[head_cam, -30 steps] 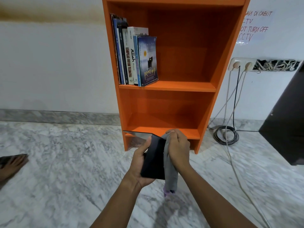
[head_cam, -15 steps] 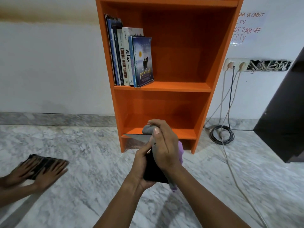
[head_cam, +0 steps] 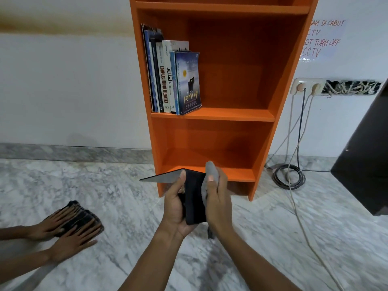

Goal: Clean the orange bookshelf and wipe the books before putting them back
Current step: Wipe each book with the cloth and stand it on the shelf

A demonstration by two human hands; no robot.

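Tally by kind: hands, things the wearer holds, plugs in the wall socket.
Hands: 4 (wearer's left hand, right hand; another person's two hands)
Held things: 2 (thin black book, grey fabric cloth)
Round plugs in white wall socket: 2
Total: 8

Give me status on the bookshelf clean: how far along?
Looks done: a row of books stands on the middle shelf, at its left. In hand: the left hand holds a black book while the right hand presses a grey cloth on it. Left: shelving this book, plus a dark stack under another person's hands. I cannot tell whether the orange bookshelf was wiped.
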